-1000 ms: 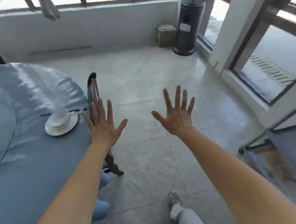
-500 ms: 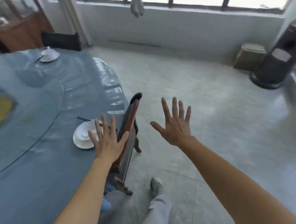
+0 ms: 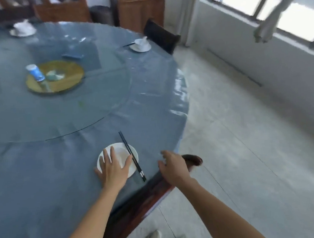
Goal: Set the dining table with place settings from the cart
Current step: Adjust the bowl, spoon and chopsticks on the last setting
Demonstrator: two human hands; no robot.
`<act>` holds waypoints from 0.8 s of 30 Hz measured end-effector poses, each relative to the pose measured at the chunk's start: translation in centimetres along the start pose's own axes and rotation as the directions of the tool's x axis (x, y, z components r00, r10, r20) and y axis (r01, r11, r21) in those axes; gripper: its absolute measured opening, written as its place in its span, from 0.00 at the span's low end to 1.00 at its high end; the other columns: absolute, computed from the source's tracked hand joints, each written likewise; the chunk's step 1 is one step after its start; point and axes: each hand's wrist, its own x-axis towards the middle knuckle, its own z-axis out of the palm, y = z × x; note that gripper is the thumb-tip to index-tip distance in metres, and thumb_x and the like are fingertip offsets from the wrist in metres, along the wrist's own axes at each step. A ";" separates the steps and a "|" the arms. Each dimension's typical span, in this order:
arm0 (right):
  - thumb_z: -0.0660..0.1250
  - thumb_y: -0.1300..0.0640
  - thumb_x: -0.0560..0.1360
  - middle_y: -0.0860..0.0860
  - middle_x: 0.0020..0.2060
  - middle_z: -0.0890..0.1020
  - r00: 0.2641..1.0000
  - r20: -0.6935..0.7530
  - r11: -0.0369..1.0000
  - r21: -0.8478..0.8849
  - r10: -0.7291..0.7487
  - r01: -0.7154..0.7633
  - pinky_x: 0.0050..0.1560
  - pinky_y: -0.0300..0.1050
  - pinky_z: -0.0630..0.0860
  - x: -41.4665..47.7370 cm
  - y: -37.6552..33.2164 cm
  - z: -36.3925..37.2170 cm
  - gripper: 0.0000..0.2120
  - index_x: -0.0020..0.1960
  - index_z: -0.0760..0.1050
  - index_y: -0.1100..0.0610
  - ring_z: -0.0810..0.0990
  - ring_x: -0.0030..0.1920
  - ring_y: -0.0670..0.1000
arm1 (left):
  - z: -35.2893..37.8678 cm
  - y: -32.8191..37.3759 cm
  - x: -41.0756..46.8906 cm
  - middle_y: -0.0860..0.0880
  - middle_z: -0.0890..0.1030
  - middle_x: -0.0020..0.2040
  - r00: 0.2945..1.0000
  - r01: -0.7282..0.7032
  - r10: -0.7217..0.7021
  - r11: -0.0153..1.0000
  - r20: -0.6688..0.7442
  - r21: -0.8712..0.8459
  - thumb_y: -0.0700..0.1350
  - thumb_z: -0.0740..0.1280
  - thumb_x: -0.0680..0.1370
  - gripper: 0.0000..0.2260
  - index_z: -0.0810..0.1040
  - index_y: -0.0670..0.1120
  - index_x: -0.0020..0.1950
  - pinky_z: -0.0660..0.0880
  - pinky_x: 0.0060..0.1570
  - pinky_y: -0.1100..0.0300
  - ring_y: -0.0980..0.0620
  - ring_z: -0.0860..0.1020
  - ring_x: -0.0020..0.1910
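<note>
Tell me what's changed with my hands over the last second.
Both hands were raised in the air with fingers spread. The left hand has come down flat over the white plate; the right hand has dropped to the chair back, fingers loosely bent, whether touching is unclear. Neither holds anything. The plate and chopsticks stayed at the table edge.

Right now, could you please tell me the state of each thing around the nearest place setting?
left hand: open, fingers spread over the near plate.
right hand: loosely curled above the chair, holding nothing.
near plate: flat on the table, partly covered.
chopsticks: paired, lying across the plate's right rim.
chair: pushed in against the table.
</note>
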 end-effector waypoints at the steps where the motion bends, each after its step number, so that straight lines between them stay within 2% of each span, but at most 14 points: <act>1: 0.66 0.52 0.81 0.59 0.62 0.85 0.999 0.039 1.000 0.016 -0.027 0.026 0.64 0.52 0.77 1.3 -0.4 0.9 0.19 0.69 0.77 0.59 0.82 0.63 0.62 | 0.2 0.0 0.2 0.43 0.54 0.85 0.999 0.039 -0.039 0.999 -0.014 -0.010 0.67 0.61 0.80 0.39 0.54 0.49 0.84 0.52 0.77 0.35 0.41 0.55 0.82; 4: 0.66 0.53 0.80 0.57 0.55 0.88 0.979 0.172 0.994 0.039 -0.111 0.106 0.59 0.51 0.77 5.1 -1.0 4.1 0.14 0.61 0.82 0.59 0.84 0.59 0.62 | 1.0 0.2 1.1 0.43 0.57 0.84 0.988 0.148 -0.150 0.988 -0.041 -0.040 0.68 0.63 0.78 0.41 0.55 0.50 0.84 0.57 0.77 0.39 0.41 0.57 0.81; 7: 0.64 0.54 0.80 0.57 0.47 0.88 0.961 0.222 0.986 0.059 -0.166 0.157 0.53 0.53 0.78 9.0 -0.9 7.0 0.12 0.54 0.82 0.61 0.84 0.53 0.64 | 2.0 0.0 1.8 0.46 0.64 0.79 0.970 0.200 -0.208 0.977 -0.129 -0.073 0.68 0.68 0.75 0.41 0.60 0.49 0.81 0.65 0.73 0.42 0.42 0.64 0.77; 9: 0.65 0.53 0.81 0.57 0.48 0.88 0.954 0.227 0.979 0.097 -0.198 0.180 0.53 0.53 0.78 10.9 -0.9 8.4 0.13 0.57 0.82 0.60 0.84 0.53 0.62 | 2.9 -0.1 1.8 0.46 0.65 0.78 0.957 0.224 -0.233 0.972 -0.174 -0.071 0.69 0.70 0.73 0.43 0.60 0.50 0.81 0.68 0.71 0.42 0.42 0.65 0.76; 12: 0.68 0.52 0.81 0.55 0.51 0.88 0.948 0.202 0.963 0.168 -0.244 0.212 0.56 0.51 0.79 12.7 -0.7 9.9 0.14 0.60 0.83 0.59 0.85 0.53 0.59 | 4.4 0.1 1.9 0.46 0.61 0.81 0.954 0.261 -0.256 0.965 -0.157 0.012 0.72 0.68 0.71 0.47 0.57 0.50 0.82 0.70 0.69 0.44 0.42 0.64 0.77; 17: 0.73 0.51 0.78 0.55 0.38 0.85 0.939 0.172 0.945 0.194 -0.298 0.264 0.41 0.47 0.76 13.6 -1.0 11.4 0.12 0.45 0.82 0.60 0.82 0.39 0.57 | 5.6 0.2 2.4 0.45 0.65 0.79 0.935 0.280 -0.252 0.956 -0.248 0.085 0.72 0.71 0.68 0.50 0.59 0.48 0.82 0.74 0.61 0.44 0.40 0.71 0.73; 19: 0.73 0.50 0.78 0.55 0.34 0.83 0.928 0.193 0.943 0.159 -0.320 0.292 0.39 0.47 0.74 13.9 -1.4 11.6 0.15 0.39 0.76 0.59 0.80 0.36 0.57 | 5.4 -0.5 2.6 0.47 0.64 0.80 0.945 0.256 -0.233 0.964 -0.231 0.076 0.71 0.72 0.68 0.51 0.56 0.49 0.82 0.74 0.62 0.44 0.41 0.71 0.73; 21: 0.72 0.50 0.78 0.54 0.33 0.83 0.918 0.223 0.943 0.123 -0.329 0.308 0.39 0.47 0.75 14.1 -1.8 11.5 0.16 0.37 0.73 0.57 0.79 0.35 0.56 | 4.7 -1.5 2.9 0.52 0.61 0.81 0.966 0.206 -0.194 0.977 -0.171 0.056 0.69 0.73 0.67 0.52 0.51 0.52 0.82 0.73 0.64 0.44 0.44 0.69 0.74; 23: 0.71 0.52 0.78 0.53 0.31 0.80 0.917 0.235 0.947 0.091 -0.321 0.308 0.37 0.47 0.73 14.4 -2.0 11.6 0.16 0.36 0.72 0.57 0.75 0.32 0.55 | 3.8 -2.6 3.2 0.56 0.54 0.83 0.987 0.139 -0.134 0.989 -0.082 0.058 0.67 0.74 0.67 0.52 0.46 0.56 0.80 0.66 0.67 0.44 0.47 0.63 0.77; 24: 0.71 0.54 0.78 0.51 0.28 0.77 0.921 0.231 0.950 0.080 -0.313 0.303 0.34 0.45 0.69 14.5 -2.0 11.6 0.17 0.34 0.70 0.57 0.70 0.30 0.53 | 3.4 -3.1 3.4 0.57 0.49 0.84 0.995 0.094 -0.093 0.993 -0.028 0.069 0.64 0.73 0.68 0.52 0.42 0.58 0.80 0.61 0.69 0.45 0.48 0.59 0.79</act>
